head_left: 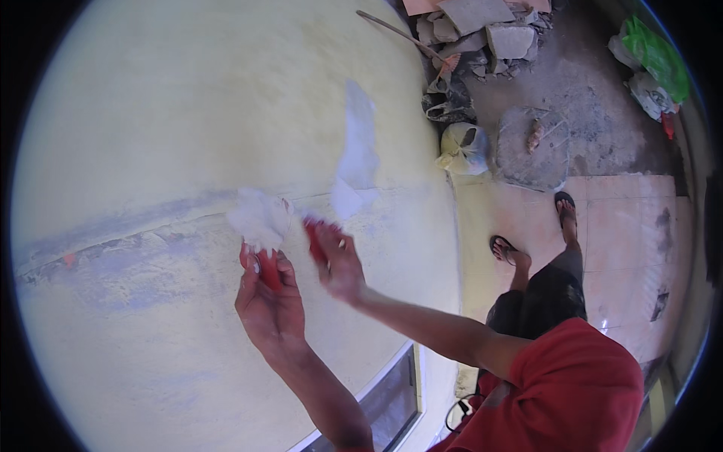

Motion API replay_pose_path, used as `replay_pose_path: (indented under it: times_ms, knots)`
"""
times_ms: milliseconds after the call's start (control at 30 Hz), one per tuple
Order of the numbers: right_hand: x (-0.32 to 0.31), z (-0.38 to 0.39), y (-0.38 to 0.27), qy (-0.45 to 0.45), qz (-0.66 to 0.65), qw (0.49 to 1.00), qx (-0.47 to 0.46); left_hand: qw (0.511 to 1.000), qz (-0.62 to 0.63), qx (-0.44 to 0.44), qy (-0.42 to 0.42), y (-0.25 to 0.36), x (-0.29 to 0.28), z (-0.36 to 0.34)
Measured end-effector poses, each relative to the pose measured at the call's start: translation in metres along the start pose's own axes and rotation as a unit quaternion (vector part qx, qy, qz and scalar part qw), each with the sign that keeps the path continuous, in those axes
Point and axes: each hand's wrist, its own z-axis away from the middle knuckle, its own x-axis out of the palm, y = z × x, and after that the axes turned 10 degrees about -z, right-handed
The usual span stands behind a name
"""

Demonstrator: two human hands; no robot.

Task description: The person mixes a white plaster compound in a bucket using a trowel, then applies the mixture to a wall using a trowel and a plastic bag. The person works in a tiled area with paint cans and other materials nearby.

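Observation:
In front of a pale yellow wall (188, 135), my left hand (275, 309) is closed around a red plastic putty knife (269, 271). A thick heap of white putty (260, 218) covers that knife's upper end. Just to the right, my right hand (344, 267) grips a second red putty knife (320, 237), blurred by motion, with some white along its edge. Its tip is close to the wall and the heap; contact cannot be made out. Above my right hand, a long patch of white putty (354, 158) is spread on the wall across a seam.
A rough, greyish seam (135, 233) crosses the wall. Below my arms is a window frame (392, 403). Broken rubble (489, 38), a stick-handled tool (399, 34), a tied sack (462, 148) and a dusty slab (531, 147) lie by the wall. Green and white bags (655, 64) sit far right.

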Motion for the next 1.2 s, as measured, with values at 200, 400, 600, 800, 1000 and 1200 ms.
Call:
replay_pose_path:
  times_ms: [200, 400, 600, 800, 1000, 1200]
  knots:
    - [-0.066, 0.011, 0.061, 0.088, -0.01, 0.943, 0.322, 0.999, 0.014, -0.007, -0.029, 0.008, -0.008, 0.007]
    - [-0.06, -0.089, 0.135, 0.041, 0.091, 0.9, 0.424, 0.999, 0.042, -0.011, -0.028, 0.007, 0.004, 0.011]
    - [-0.013, -0.103, 0.013, 0.005, 0.074, 0.953, 0.295, 0.994, 0.086, 0.005, -0.063, 0.024, -0.024, 0.014]
    - [-0.018, -0.063, -0.086, -0.099, -0.053, 0.984, 0.14, 0.993, 0.082, 0.018, -0.081, 0.043, -0.052, 0.023]
    - [-0.031, -0.052, -0.035, 0.048, -0.028, 0.996, 0.074, 0.993, 0.089, 0.005, -0.074, 0.047, -0.072, 0.042]
    - [0.019, -0.011, -0.074, 0.006, -0.024, 0.998, -0.064, 0.996, 0.079, 0.003, -0.05, 0.046, -0.062, 0.049]
